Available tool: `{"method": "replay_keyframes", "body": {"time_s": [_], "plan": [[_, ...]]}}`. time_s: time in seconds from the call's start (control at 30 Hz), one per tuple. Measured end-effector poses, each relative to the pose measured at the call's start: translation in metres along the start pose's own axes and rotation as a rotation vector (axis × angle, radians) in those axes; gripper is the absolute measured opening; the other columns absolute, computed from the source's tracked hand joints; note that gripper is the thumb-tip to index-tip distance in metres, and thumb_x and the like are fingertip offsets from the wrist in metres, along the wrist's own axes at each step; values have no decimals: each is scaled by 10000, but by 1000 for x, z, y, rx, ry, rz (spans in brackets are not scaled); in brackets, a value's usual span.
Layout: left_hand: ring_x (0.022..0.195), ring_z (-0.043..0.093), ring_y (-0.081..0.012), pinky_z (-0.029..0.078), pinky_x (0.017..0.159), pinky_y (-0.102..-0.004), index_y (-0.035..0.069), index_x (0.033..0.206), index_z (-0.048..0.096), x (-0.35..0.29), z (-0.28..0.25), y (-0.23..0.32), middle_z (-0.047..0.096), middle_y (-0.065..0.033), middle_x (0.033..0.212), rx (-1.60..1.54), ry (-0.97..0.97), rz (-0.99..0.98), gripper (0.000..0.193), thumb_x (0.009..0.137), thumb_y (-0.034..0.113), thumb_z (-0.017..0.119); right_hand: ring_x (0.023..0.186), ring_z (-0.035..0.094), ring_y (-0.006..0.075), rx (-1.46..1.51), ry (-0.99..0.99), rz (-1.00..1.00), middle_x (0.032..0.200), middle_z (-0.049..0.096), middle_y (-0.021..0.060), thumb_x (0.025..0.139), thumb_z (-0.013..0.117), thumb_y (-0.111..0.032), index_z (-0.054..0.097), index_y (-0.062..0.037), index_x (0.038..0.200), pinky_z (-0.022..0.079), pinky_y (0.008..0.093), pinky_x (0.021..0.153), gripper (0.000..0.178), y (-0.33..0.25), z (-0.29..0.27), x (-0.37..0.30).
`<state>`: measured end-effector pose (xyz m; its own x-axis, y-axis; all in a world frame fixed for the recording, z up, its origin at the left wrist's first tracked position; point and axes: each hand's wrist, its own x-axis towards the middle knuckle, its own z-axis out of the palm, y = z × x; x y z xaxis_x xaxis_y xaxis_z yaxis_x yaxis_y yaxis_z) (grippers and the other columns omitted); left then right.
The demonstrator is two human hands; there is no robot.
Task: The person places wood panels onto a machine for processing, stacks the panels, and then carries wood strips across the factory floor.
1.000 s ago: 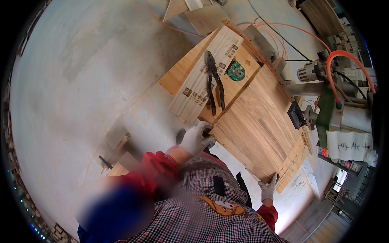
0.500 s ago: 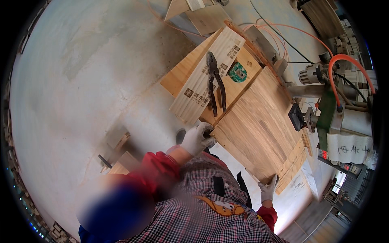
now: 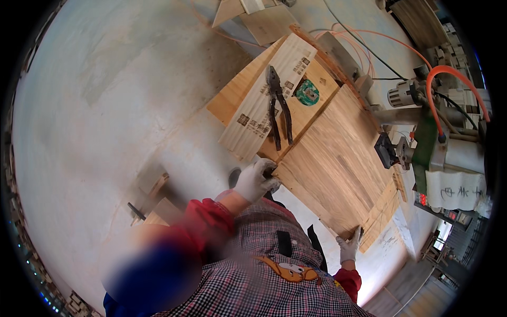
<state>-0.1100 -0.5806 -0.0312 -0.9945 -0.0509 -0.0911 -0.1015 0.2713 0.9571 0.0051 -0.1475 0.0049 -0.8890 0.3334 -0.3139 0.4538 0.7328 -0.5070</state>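
Observation:
A flat wooden panel [image 3: 332,158] with streaked brown grain lies on the work table in front of me. My left hand [image 3: 254,182], in a pale glove, is closed with curled fingers at the panel's near left corner; its fingertips are partly hidden. At the near right corner my right hand [image 3: 349,245], gloved too, grips the panel's edge, thumb apart from the fingers. Beyond my left hand, dark-handled pliers [image 3: 279,108] lie across a pale printed board [image 3: 256,119]. A green tape roll [image 3: 307,93] rests beside them on the table top [image 3: 323,79].
On the right stands a machine with a green body [image 3: 424,142], a black pad [image 3: 386,150] and an orange hose [image 3: 457,70]. A wooden rail [image 3: 338,66] borders the table's far side. Loose boards [image 3: 272,24] and trailing hoses lie on the floor beyond.

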Motion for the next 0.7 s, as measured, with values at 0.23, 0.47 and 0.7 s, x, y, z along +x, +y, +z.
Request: {"method": "replay_keyframes", "body": {"time_s": [0.23, 0.47, 0.7], "plan": [[797, 596, -224, 474, 721, -292, 21, 988, 527, 1, -2, 2, 597, -116, 883, 19, -32, -76, 404, 649, 83, 739, 1330, 170, 337, -110, 22, -4, 1436, 143, 226, 553, 799, -150, 236, -85, 1391, 220, 375, 1058, 1012, -16, -1, -3], [790, 571, -152, 470, 730, -276, 6, 981, 523, 1, -1, 16, 588, -85, 855, -43, -24, -204, 378, 667, 58, 727, 1298, 214, 379, -236, 85, -66, 1404, 209, 247, 491, 839, -206, 308, -73, 1355, 221, 409, 1058, 1023, -11, 0, -2], [759, 552, -153, 467, 712, -278, 25, 924, 533, 2, 12, -6, 579, -64, 811, -144, 59, -166, 387, 617, 101, 756, 1209, 296, 409, -384, 91, -2, 1348, 288, 227, 479, 840, -314, 348, -85, 1332, 281, 449, 1005, 1012, -31, -12, -1]]}}
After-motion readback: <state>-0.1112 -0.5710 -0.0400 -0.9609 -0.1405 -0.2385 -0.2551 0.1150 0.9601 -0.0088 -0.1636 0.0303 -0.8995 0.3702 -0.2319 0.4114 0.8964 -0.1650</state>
